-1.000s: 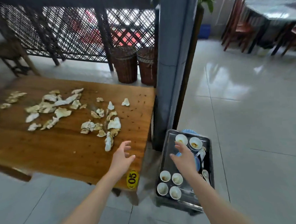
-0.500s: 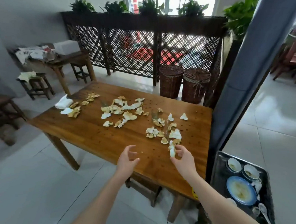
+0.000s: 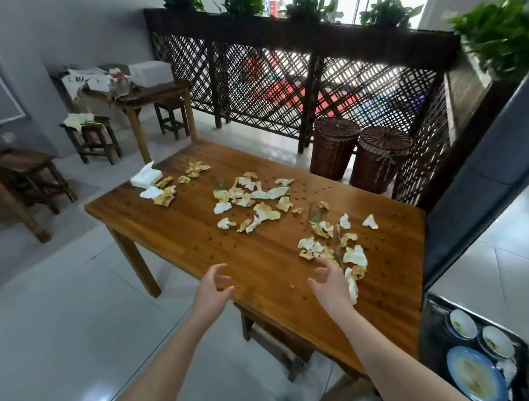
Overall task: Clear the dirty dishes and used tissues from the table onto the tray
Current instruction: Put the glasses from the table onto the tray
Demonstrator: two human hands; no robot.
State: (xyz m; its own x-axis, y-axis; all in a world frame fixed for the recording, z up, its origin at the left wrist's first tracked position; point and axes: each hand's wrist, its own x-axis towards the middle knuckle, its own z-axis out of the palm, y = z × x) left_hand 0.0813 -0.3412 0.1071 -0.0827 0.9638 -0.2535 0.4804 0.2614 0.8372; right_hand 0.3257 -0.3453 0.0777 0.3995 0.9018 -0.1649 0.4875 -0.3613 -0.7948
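Crumpled, stained used tissues lie scattered across the wooden table, with another cluster near its right end. A clear glass stands among them, and a second glass farther back. My left hand hovers over the table's near edge, fingers loosely spread, holding nothing. My right hand is beside the nearest tissues, fingers curved and empty. The dark tray on the floor at the lower right holds a blue plate and small white bowls.
A stack of clean napkins sits at the table's far left corner. A stool stands under the table. Two wicker baskets stand by the lattice fence. A grey pillar rises at the right, and other tables and stools stand at the left.
My view has swung from the tray up to the table. My right hand left the tray and now hovers beside the nearest tissues; both hands stay empty.
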